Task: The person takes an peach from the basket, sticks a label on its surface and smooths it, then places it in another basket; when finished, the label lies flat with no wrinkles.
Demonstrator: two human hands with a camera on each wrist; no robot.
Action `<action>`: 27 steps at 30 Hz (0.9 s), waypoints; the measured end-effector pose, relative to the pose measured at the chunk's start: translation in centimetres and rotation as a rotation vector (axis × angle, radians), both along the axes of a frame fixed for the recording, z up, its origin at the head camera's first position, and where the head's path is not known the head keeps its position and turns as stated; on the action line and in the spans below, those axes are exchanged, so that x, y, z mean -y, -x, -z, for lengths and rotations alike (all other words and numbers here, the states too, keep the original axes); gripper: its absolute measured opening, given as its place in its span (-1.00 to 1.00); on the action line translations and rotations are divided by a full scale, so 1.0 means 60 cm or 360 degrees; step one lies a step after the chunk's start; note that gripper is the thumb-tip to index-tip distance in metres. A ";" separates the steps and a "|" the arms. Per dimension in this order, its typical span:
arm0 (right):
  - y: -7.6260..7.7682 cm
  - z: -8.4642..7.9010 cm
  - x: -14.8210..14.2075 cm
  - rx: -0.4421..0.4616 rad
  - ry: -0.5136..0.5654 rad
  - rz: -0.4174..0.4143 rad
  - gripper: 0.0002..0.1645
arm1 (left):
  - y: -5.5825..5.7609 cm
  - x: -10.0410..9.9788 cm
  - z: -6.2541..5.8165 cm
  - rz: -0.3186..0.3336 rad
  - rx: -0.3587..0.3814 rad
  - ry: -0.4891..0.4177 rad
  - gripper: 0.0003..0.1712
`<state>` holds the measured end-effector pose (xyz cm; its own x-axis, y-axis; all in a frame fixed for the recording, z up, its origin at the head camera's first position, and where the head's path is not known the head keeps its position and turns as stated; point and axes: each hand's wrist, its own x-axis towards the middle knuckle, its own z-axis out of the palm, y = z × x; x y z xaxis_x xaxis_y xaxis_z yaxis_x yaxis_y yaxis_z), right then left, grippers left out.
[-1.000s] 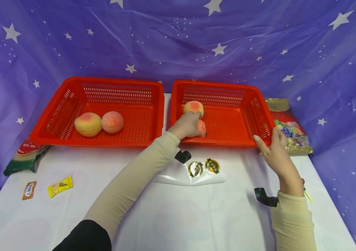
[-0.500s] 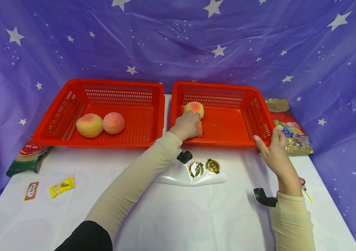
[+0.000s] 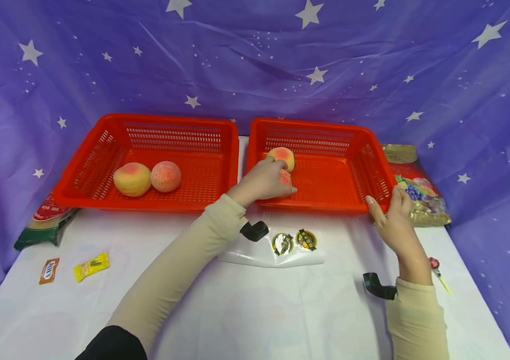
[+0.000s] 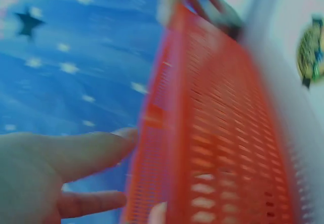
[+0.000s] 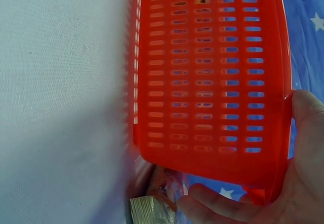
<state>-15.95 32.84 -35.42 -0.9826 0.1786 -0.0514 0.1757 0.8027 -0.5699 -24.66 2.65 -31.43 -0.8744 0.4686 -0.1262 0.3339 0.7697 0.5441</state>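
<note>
Red plastic makes up both the left basket [image 3: 147, 205] and the right basket [image 3: 327, 205], which we see side by side along the far edge of the worktop [image 3: 300, 315] with a narrow gap between them. As for how far along things are, we count two fruits in each: a yellow peach [image 3: 131, 180] beside a pink peach [image 3: 166, 176] in the left basket, and a blushed peach [image 3: 285, 153] with a coral peach [image 3: 285, 178] near the left end of the right basket. We judge the fruit to be evenly shared out, and what is left to be mainly getting the left hand [image 3: 261, 180] clear. Its fingers look loosely spread rather than clenched, and the coral peach lies between forefinger and thumb, nearer the basket's front edge than the blushed one; whether skin touches it, we cannot tell. Our right hand [image 3: 394, 222] grips the right basket at its near right corner, thumb over the rim, well apart from both peaches there. Towards the worktop's left edge we see an orange wrapper [image 3: 49, 271] and a yellow wrapper [image 3: 91, 266].
</note>
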 end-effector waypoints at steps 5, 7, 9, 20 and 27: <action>-0.005 -0.006 0.003 0.0006 -0.0007 0.0015 0.04 | -0.056 0.094 -0.032 0.0002 0.0165 -0.0435 -0.51; -0.005 -0.008 0.005 0.0015 -0.0004 0.0005 0.04 | -0.082 0.141 -0.031 0.0064 0.0348 -0.0602 -0.59; -0.006 -0.010 0.006 0.0019 -0.0010 -0.0003 0.04 | -0.104 0.187 -0.014 0.0163 0.0605 -0.0822 -0.65; 0.008 -0.023 0.000 -0.0086 -0.0152 -0.0045 0.02 | -0.164 0.340 0.144 -0.0125 0.1104 -0.1525 -0.57; 0.020 -0.046 0.068 -0.0513 -0.0183 0.0159 -0.12 | -0.153 0.368 0.136 -0.0497 0.1123 -0.1879 -0.38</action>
